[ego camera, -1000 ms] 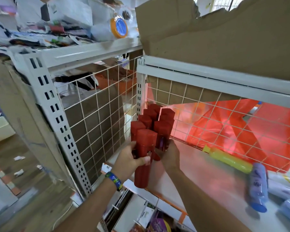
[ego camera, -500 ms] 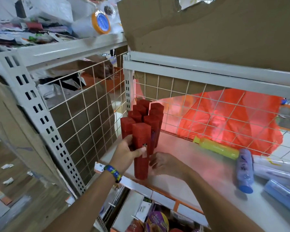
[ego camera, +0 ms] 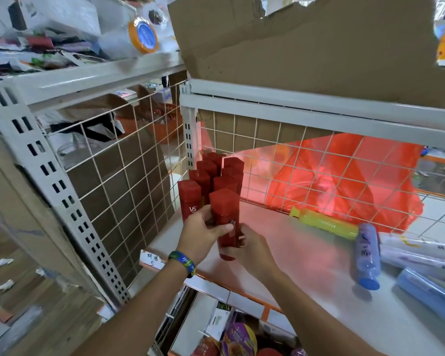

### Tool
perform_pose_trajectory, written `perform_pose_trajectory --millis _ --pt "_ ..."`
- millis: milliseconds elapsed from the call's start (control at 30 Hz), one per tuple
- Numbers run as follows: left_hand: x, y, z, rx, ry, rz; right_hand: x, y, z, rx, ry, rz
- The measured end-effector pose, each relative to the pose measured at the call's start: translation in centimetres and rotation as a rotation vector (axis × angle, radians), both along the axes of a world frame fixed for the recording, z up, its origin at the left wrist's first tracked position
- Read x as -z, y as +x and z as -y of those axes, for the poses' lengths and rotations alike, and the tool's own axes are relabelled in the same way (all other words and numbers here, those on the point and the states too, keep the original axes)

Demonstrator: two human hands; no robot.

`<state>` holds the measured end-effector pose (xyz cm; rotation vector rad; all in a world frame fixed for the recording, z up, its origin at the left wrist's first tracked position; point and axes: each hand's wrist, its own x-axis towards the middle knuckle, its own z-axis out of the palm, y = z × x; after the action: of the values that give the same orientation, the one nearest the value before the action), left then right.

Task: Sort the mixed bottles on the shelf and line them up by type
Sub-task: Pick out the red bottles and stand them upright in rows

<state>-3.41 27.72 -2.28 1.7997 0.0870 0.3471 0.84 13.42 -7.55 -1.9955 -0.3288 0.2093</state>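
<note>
Centre of frame: the left hand [ego camera: 203, 232] is wrapped round the upper body of a tall red square-capped plastic bottle [ego camera: 225, 219], thumb across its front and fingers tucked behind it. The right hand [ego camera: 249, 249] is curled round the lower part of the same bottle, so both hands grip it. The bottle is upright at the front of a tight two-column cluster of matching red bottles [ego camera: 216, 173], which runs back into the left rear corner of the white shelf board [ego camera: 293, 265]. It is just beside the red bottle with a white VS logo [ego camera: 190, 199]. Its base is close to the shelf's front lip; whether it is seated or slightly lifted cannot be told. Main risk: these bottles are tall and narrow and packed touching, so a sideways nudge from the knuckles or a hard push inward could probably topple the VS bottle or domino the row against the white wire grid panel [ego camera: 319, 155]. Second risk: released this near the lip, the bottle may tip off the front edge. At right of frame, well apart, a yellow-green bottle [ego camera: 326, 223] and a pale blue bottle with a blue cap [ego camera: 367, 253] lie on their sides unsorted; being round, they could roll if the shelf is jolted.
</note>
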Motion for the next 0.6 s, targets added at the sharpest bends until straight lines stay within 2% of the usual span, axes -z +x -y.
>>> perform_pose_trajectory --millis 300,600 --pt "1.2 -1.8 -3.3 -0.138 0.140 -0.078 1.8 -0.2 -1.0 0.128 0.018 -0.018" --pt "1.2 -3.3 -5.2 -0.146 0.176 -0.083 2.4 0.9 -3.8 0.200 0.080 -0.038"
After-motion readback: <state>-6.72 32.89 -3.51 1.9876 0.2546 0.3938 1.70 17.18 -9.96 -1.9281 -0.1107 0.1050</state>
